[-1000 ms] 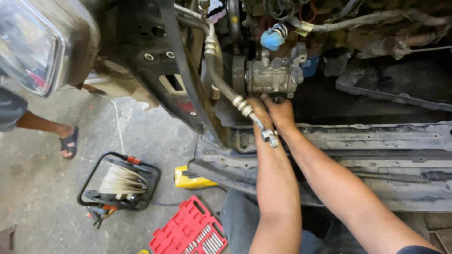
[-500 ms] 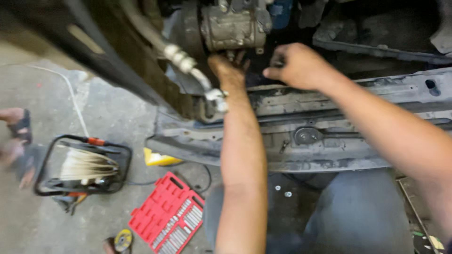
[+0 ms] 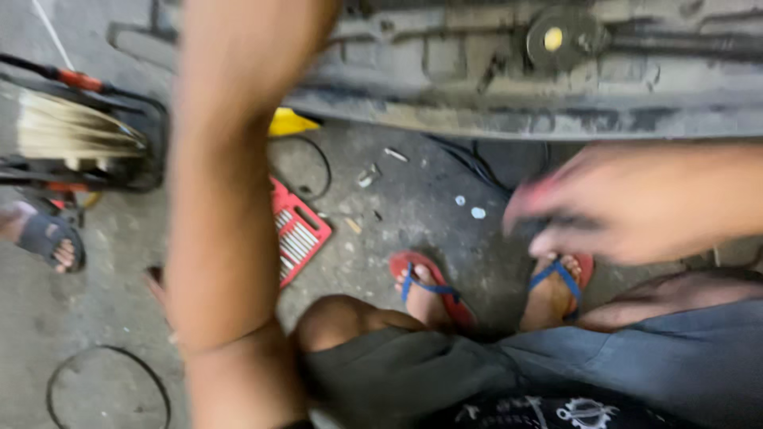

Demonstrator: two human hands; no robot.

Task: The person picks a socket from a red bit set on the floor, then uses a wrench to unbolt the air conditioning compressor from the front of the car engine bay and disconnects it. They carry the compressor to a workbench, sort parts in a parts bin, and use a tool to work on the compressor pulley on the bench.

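Metal car frame above the right hand, dirty and grey. Left forearm raised out of the top edge, its hand out of view. Right hand blurred, fingers loosely bent, empty as far as could be told. Red flip-flops just below that hand. Red socket tray well to its left, beside a yellow container.

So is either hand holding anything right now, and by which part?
It cannot be told for certain. The right hand is motion-blurred in mid-air above the floor, fingers curled, with no object visible in it. The left hand is out of view; only its forearm shows.
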